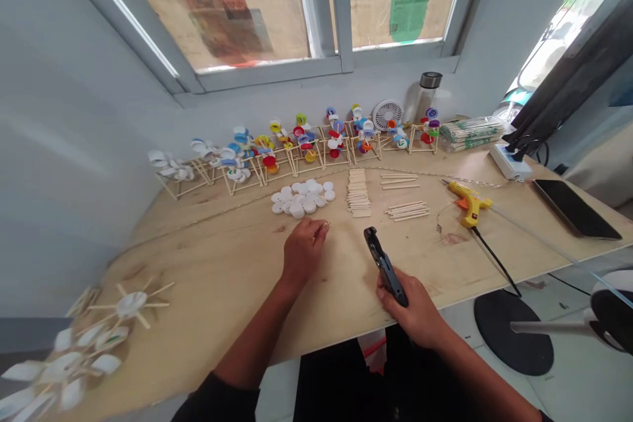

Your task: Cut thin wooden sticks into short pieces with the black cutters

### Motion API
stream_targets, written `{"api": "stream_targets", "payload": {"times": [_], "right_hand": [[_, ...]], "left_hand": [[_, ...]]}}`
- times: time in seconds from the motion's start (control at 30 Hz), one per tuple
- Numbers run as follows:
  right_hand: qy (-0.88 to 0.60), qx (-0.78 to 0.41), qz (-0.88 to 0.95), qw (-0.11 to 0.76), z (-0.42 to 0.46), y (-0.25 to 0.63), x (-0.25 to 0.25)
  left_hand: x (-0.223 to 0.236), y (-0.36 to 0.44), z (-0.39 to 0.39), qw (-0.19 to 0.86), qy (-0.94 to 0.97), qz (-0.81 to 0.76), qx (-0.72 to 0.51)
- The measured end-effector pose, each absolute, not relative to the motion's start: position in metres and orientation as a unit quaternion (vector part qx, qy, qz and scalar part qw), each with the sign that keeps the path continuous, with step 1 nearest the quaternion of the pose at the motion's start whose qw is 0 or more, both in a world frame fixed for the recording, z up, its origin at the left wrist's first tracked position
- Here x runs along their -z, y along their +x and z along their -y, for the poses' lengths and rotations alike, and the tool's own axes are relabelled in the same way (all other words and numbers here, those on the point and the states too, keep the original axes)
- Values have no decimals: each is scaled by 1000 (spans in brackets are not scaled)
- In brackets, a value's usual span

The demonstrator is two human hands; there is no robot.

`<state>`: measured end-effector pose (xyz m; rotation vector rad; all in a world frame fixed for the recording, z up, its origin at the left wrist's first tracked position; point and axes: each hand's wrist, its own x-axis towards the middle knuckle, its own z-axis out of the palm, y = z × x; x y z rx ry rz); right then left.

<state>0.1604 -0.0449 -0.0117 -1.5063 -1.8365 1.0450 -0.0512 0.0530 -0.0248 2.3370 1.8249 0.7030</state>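
Left hand (302, 249): above the middle of the wooden bench (222, 244), fingers curled, thumb and forefinger pinched on a small pale piece (325, 226); too small to identify. Right hand (414, 311): near the front edge, wrapped around the handle of a black hand tool (387, 268), its head pointing toward the back edge. Whether the tool touches the wood: cannot tell.

Beyond the left hand, white caps (306, 198) lie in a cluster. To their right, a stack of sticks (359, 192), then two smaller groups, the back group (399, 180) and the front group (407, 211).

Toward the right end: yellow glue gun (472, 203) on its side, black phone (576, 208) near the edge, white power strip (511, 162). Along the back edge, a row of stick frames (306, 138) bearing coloured caps. At the front left corner, a white wheel (131, 304) with stick spokes.
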Motion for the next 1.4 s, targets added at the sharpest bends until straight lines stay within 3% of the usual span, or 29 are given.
{"api": "stream_targets", "payload": {"times": [0.3,0.63,1.2,1.4], "right_hand": [[-536,-423,660,315,49,163,20],[-529,-434,656,319,50,162,15],[-539,-425,660,306,49,162,20],[-543,-426,658,301,48,163,19]], "left_hand": [[16,-59,-105,-60,801,-583,-123],[15,-58,-133,-110,838,-531,-53],[-4,-59,-148,-83,864,-494,-37],[-10,-26,-156,-36,862,-503,-50]]}}
